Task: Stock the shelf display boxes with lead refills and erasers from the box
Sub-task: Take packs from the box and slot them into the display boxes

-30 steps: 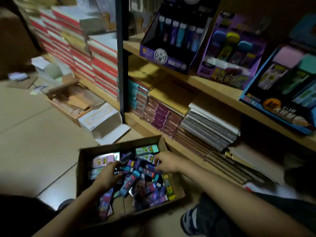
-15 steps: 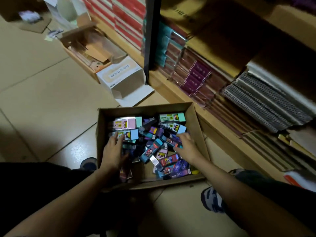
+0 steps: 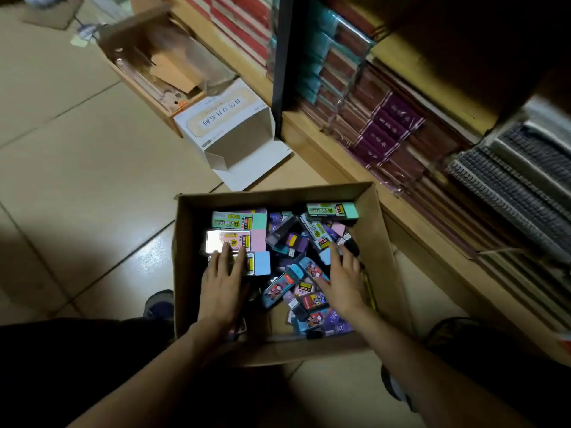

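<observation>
Crouching over the cardboard box (image 3: 181, 273) at lower centre of the frame, I lay both hands on the loose stock inside. My left hand (image 3: 221, 282) rests flat, fingers straight and slightly spread, on the sleeved pastel erasers (image 3: 239, 220) stacked along the box's left side. The pink one just beyond my fingertips throws back a hard glare. My right hand (image 3: 343, 282) is open too, fingers fanned over a jumble of small dark, glossy packs (image 3: 279, 287) at the box's right side, which I take to be the lead refills. Neither hand has closed on anything.

The display boxes I am meant to fill are out of frame. The wooden shelf (image 3: 324, 143) running along the right shows only purple notebooks (image 3: 389, 125) and spiral pads (image 3: 509, 180), and a white carton (image 3: 228, 125) lies open on the tiles above centre.

The trouble I foresee lies in the sorting. Light is poor, and erasers and refills lie mixed together in the middle of the box, so a hasty handful could carry both kinds to one display. The slick wrappers may also slide from a loose grip on the way up to the shelf. My arms and shoes crowd the box's near wall, and a nudge there could shift it.
</observation>
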`<state>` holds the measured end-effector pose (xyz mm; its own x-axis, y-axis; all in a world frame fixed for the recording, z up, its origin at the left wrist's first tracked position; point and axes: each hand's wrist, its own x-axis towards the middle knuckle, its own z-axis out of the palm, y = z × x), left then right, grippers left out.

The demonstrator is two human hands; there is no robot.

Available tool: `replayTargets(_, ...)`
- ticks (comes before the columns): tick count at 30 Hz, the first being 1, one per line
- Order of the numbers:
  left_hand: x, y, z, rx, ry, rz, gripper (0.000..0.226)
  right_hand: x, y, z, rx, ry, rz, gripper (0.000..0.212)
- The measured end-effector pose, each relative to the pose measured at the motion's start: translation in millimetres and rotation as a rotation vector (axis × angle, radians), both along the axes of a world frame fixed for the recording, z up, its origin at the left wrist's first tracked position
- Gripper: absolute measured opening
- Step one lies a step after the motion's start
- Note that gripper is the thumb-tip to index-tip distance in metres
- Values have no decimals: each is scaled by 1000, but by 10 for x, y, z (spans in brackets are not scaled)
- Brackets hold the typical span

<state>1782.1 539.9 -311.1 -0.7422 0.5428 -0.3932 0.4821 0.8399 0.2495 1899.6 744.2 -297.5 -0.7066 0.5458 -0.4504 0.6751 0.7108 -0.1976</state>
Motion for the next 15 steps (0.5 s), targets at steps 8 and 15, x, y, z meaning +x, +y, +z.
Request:
replayTargets(8,-31,123,147,-15,89,-96,63,-54,-158,54,-125,116,-73,64)
replayTargets(15,-454,174,156,149,-1,-179,73,-427,-30,104,-335,218,-448,54)
